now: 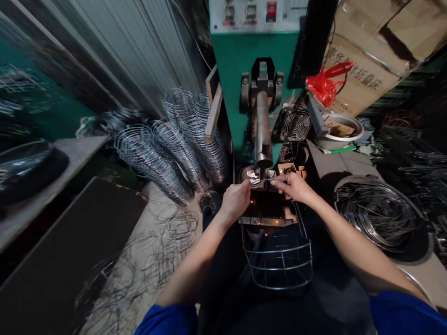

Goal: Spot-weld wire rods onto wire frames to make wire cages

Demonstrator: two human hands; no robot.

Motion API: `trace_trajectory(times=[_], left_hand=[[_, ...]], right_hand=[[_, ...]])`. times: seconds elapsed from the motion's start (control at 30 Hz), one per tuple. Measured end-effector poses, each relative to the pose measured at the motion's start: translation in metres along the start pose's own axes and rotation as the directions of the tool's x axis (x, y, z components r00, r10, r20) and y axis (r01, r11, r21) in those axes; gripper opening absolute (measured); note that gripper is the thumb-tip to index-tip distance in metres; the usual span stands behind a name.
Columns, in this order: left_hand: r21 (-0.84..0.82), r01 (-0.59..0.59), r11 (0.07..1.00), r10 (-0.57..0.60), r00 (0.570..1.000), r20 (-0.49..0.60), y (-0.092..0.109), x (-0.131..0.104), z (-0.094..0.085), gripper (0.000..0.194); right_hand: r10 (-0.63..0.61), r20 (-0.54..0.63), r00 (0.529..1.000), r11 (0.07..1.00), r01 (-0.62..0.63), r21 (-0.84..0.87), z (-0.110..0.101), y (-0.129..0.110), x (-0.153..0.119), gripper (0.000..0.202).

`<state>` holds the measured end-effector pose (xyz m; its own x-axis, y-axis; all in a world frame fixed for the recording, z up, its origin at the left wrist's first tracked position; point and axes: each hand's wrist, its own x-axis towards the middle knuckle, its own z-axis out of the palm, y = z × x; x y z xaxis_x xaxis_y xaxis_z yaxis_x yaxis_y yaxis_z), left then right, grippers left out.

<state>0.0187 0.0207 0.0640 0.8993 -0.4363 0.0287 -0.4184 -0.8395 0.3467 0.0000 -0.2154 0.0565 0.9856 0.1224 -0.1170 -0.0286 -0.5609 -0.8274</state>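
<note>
– Dark cloth lap (335, 288) nearest, with blue fabric sleeves (405, 309) at the lower corners. Much room to move?

– Not much ahead: close up against a tall green metal machine (226, 60). Bounded on the left by leaning columns of nested silver wire baskets (157, 163), on the right by a round black basin (428, 237) heaped with thin shiny wires (377, 209).

– And down to the left?

– Loose wire rings (167, 242) strewn on grey floor (153, 193), up to the straight edge of a flat black board (80, 228).

– Shapes up close?

– Smooth, thick steel cylinder (264, 125) slanting downward. Over the lap, a curved, open silver wire grid (281, 266) with long side wires reaching up close to the hands.

– Hands?

– Left hand (235, 199): curled closed, near the cylinder's lower end; contents hidden, impossible to tell. Right hand (291, 186): pinching a thin metal piece (268, 179) between thumb and fingers, just below that end.
</note>
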Motion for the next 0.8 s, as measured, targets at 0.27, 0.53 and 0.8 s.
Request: trace_trajectory(times=[0.27,0.53,0.8], left_hand=[[-0.178,0.005,0.984,-0.015,0.998,-0.053,0.0,-0.001,0.003,0.027],[-0.596,0.061,0.801,-0.061,0.998,0.02,-0.023,-0.015,0.005,0.043],[-0.79,0.499,-0.357,-0.055,0.833,0.551,-0.005,-0.135,0.083,0.079]], right_hand=[[0.154,0.11,0.982,0.941,-0.18,0.285,-0.006,0.024,-0.035,0.047],[0.085,-0.073,0.994,0.945,-0.057,0.321,0.006,0.017,-0.052,0.049],[-0.086,-0.601,0.795,0.995,0.094,-0.018,0.004,0.004,-0.106,0.041]])
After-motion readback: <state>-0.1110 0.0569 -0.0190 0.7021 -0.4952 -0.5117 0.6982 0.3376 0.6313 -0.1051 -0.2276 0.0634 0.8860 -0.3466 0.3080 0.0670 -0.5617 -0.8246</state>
